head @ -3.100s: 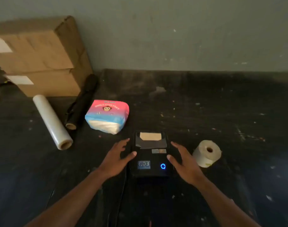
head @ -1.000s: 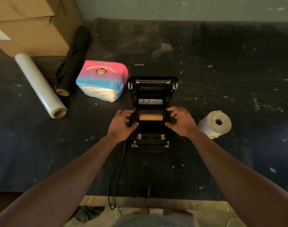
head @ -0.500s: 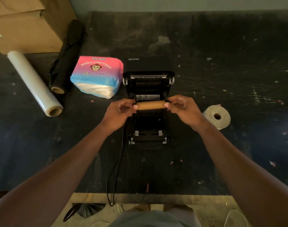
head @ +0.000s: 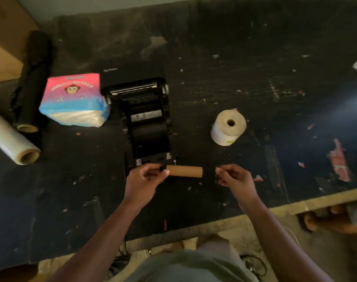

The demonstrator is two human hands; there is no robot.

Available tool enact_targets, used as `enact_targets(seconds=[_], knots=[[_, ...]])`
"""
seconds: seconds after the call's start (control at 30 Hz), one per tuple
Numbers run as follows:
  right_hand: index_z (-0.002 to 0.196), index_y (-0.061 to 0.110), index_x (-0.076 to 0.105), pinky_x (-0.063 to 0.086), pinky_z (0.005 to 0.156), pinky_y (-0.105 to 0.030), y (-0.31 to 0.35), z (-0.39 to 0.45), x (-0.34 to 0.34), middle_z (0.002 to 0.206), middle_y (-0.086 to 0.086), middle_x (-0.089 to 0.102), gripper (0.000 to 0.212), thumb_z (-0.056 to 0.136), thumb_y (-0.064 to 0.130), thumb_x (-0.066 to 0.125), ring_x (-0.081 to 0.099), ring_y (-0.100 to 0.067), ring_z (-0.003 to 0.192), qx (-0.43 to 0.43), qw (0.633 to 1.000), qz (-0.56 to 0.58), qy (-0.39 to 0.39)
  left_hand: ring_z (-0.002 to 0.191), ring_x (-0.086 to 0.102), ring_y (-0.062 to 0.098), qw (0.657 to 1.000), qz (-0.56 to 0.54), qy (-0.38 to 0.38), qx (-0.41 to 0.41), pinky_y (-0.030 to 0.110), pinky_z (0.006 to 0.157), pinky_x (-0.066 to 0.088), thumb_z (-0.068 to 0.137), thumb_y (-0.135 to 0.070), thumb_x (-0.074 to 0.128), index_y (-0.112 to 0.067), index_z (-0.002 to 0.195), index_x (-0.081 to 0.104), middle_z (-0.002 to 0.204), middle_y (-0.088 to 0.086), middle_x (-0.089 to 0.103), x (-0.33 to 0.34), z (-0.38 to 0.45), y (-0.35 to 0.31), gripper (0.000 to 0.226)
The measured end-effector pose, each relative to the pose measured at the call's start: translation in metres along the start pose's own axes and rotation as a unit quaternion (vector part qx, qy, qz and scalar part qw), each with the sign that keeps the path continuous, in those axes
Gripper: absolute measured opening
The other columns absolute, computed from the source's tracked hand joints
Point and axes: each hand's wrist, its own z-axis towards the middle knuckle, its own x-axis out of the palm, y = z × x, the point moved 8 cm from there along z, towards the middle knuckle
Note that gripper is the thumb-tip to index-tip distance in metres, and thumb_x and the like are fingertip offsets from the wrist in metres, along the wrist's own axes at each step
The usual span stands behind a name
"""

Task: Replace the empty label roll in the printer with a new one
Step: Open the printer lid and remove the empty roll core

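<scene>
empty core out of the printer, held over the table

the left hand [head: 142,183] pinches the left end of the empty cardboard core [head: 184,171] between thumb and fingertips, holding it level just in front of the open label printer [head: 145,123]. a black spindle end sticks out of the core's right side. the right hand [head: 235,180] sits just to the right of that end, fingers curled in around a small dark piece; whether it touches the spindle cannot be told through the blur.

the printer's lid stands tipped back and its roll bay shows dark and bare. the new label roll [head: 228,127] stands on end on the black table [head: 275,58], to the right of the printer and apart from it. left of the printer, touching or nearly touching its lid, lies a pink-and-blue tissue pack [head: 72,100]. further left lie a black film roll [head: 31,82] and a clear stretch-wrap roll [head: 11,141], side by side, with a cardboard box [head: 0,58] at the far left edge.
</scene>
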Motion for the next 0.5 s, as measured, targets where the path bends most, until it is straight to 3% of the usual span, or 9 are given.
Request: enact_targets(seconds=[0.1,0.23,0.3,0.33,0.4,0.47,0.5], knots=[[0.109,0.028,0.072,0.06,0.083,-0.031,-0.019,0.011,-0.047,0.102,0.008,0.071,0.024,0.088,0.035,0.081,0.07,-0.007,0.091,-0.053,0.959,-0.253,-0.115,0.09,0.078,0.007,1.0,0.019,-0.001,0.011,0.037,0.084,0.066,0.085,-0.035,0.085,-0.038,0.102,0.078,0.097,-0.016,0.08,0.016,0.003,-0.012,0.018],[0.126,0.027,0.067,0.057,0.091,-0.039,-0.03,0.019,-0.051,0.119,0.004,0.06,0.038,0.091,0.041,0.074,0.06,-0.015,0.109,-0.116,0.878,-0.454,-0.102,0.09,0.075,0.002,0.997,0.06,0.024,0.041,0.032,0.082,0.064,0.085,-0.036,0.085,-0.044,0.097,0.076,0.097,-0.023,0.077,0.044,0.009,-0.033,0.017],[0.128,0.027,0.066,0.054,0.098,-0.042,-0.029,0.022,-0.048,0.122,0.002,0.059,0.042,0.09,0.042,0.074,0.058,-0.018,0.114,-0.138,0.855,-0.491,-0.096,0.089,0.075,0.002,0.996,0.074,0.022,0.044,0.032,0.083,0.063,0.085,-0.036,0.086,-0.043,0.098,0.077,0.094,-0.017,0.078,0.055,0.014,-0.04,0.017],[0.128,0.028,0.066,0.053,0.098,-0.041,-0.025,0.022,-0.049,0.122,0.003,0.059,0.042,0.09,0.043,0.074,0.058,-0.016,0.113,-0.146,0.862,-0.474,-0.106,0.088,0.075,0.003,0.995,0.083,0.02,0.046,0.032,0.083,0.063,0.085,-0.036,0.086,-0.042,0.099,0.077,0.091,-0.013,0.079,0.06,0.016,-0.043,0.018],[0.124,0.028,0.067,0.055,0.089,-0.032,-0.015,0.02,-0.058,0.119,0.005,0.064,0.037,0.091,0.044,0.074,0.065,-0.009,0.101,-0.132,0.932,-0.313,-0.127,0.086,0.076,0.003,0.993,0.099,0.023,0.053,0.031,0.081,0.064,0.085,-0.034,0.087,-0.037,0.101,0.078,0.092,-0.01,0.079,0.071,0.021,-0.05,0.019],[0.12,0.027,0.069,0.057,0.081,-0.028,-0.014,0.019,-0.056,0.112,0.003,0.073,0.039,0.09,0.052,0.07,0.072,-0.011,0.095,-0.075,0.993,-0.064,-0.069,0.083,0.076,0.002,0.992,0.108,0.032,0.053,0.028,0.078,0.064,0.085,-0.034,0.087,-0.033,0.104,0.079,0.093,-0.009,0.079,0.082,0.025,-0.053,0.021],[0.121,0.028,0.069,0.059,0.082,-0.029,-0.013,0.019,-0.049,0.11,0.003,0.075,0.042,0.089,0.054,0.068,0.074,-0.012,0.099,-0.057,0.998,0.018,-0.014,0.084,0.076,0.0,0.991,0.113,0.043,0.049,0.027,0.078,0.064,0.086,-0.035,0.086,-0.033,0.106,0.079,0.094,-0.008,0.079,0.088,0.027,-0.054,0.021]])
